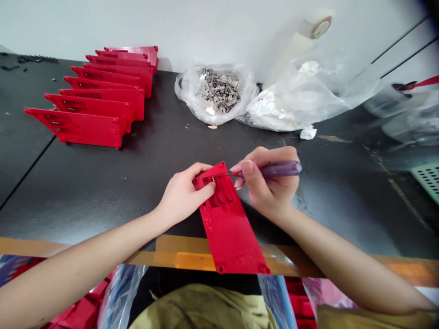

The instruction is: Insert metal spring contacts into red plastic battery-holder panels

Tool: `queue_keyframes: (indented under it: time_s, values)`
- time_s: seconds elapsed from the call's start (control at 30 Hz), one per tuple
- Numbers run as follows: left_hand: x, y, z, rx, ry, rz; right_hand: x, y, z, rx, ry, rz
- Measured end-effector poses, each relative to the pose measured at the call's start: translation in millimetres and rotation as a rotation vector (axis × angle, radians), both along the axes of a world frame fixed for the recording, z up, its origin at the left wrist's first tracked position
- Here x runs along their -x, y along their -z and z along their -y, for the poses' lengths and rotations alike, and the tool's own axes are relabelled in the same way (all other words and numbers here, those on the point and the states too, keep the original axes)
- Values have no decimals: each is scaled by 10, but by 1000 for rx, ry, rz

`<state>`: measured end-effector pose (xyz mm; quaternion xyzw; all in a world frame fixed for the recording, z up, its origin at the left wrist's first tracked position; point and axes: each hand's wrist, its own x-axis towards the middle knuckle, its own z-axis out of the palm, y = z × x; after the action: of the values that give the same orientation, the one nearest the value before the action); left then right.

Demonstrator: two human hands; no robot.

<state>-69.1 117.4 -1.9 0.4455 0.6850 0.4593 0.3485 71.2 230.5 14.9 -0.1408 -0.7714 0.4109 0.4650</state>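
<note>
A red plastic panel (233, 233) lies at the table's front edge, its lower end reaching over the edge tape. My left hand (187, 194) grips the panel's upper left side, with the thumb pressed into a recessed compartment near a small metal spring contact (213, 178). My right hand (267, 180) is closed around a screwdriver with a translucent purple handle (279, 169). Its thin shaft points left, and the tip is at the compartment's upper edge by the contact. Whether the tip touches the metal cannot be made out.
Several similar red panels (91, 123) stand in a leaning row at the back left. A clear bag of small metal parts (221, 89) sits at the back, beside a plastic bag with white material (277, 107). A green perforated basket (428, 180) is at the right edge.
</note>
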Motion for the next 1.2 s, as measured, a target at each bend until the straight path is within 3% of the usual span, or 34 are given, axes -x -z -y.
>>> queue_keyframes:
  time_s: [0.53, 1.2]
  values:
    - [18, 33, -23, -75, 26, 112, 29, -136, 3, -85, -53, 108]
    - [32, 44, -38, -102, 39, 215, 93, 9, -129, -51, -225, -24]
